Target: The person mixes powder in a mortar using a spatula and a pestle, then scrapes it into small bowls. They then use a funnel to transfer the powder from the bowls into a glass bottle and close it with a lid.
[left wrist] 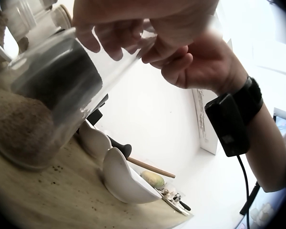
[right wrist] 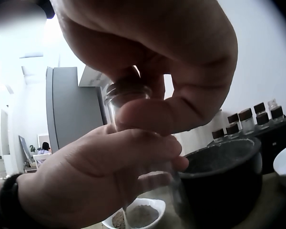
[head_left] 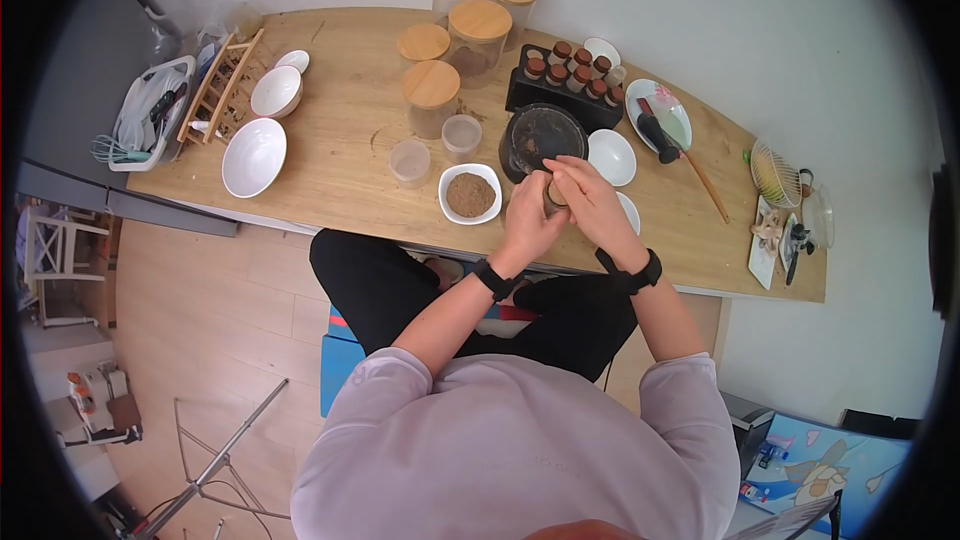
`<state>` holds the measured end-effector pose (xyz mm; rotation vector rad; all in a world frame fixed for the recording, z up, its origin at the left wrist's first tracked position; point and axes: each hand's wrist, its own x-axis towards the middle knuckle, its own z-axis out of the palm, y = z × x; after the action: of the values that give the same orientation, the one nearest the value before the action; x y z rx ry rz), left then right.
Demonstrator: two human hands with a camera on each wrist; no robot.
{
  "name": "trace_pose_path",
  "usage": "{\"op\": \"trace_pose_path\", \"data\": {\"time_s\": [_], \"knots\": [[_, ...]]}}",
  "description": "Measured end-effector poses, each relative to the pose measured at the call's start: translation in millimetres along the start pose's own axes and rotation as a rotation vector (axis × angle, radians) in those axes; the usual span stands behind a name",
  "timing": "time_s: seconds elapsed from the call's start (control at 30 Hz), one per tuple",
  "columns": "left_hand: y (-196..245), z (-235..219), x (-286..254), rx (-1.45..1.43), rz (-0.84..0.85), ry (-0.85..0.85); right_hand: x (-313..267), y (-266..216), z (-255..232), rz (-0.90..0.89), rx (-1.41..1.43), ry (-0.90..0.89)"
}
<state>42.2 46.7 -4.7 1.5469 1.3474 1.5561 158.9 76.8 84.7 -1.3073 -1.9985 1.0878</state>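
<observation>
A clear glass bottle (left wrist: 81, 112) is in my left hand (head_left: 532, 222), whose fingers wrap its body in the right wrist view. Brown powder (left wrist: 21, 126) shows in or through its lower end. My right hand (head_left: 592, 202) curls over the bottle's neck (right wrist: 128, 94), thumb and fingers at the dark top. Whether that top is loose cannot be told. Both hands are above the table's front edge. Left of them is a white bowl (head_left: 491, 212) of brown powder (head_left: 469, 195); just behind them stands a black pot (head_left: 545, 135).
Wooden-lidded jars (head_left: 431, 86) and two small clear cups (head_left: 410, 163) stand behind the powder bowl. A black rack (head_left: 520, 92) holds several small bottles. White bowls (head_left: 254, 157) sit at the left. An oval dish (head_left: 645, 100) and a wooden stick (head_left: 708, 187) lie at the right.
</observation>
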Motion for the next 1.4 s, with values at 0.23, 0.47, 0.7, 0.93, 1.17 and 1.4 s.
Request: {"op": "trace_pose_path", "data": {"time_s": [0.23,0.47,0.7,0.93,1.17,1.4], "knots": [[5.5,-0.3,6.7,-0.116,-0.080,0.002,29.8,-27.2,-2.8,-0.246,-0.220,0.082],[-6.3,2.9,3.0,-0.031,-0.135,-0.005,42.9,-20.0,30.0,-0.077,-0.419,0.028],[-4.6,6.2,7.4,-0.073,-0.071,0.050,48.4,-7.7,28.5,0.045,0.036,-0.001],[16.7,-6.2,7.0,-0.140,-0.089,0.049,10.3,-12.7,-2.9,-0.010,0.527,0.294],[55.6,-75.7,46.6,-0.324,-0.095,0.132,-63.8,26.0,-40.2,0.113,0.685,0.401],[75.9,-100.4,158.3,-0.141,0.097,0.129,-108.4,52.5,-35.5,0.185,0.821,0.531]]}}
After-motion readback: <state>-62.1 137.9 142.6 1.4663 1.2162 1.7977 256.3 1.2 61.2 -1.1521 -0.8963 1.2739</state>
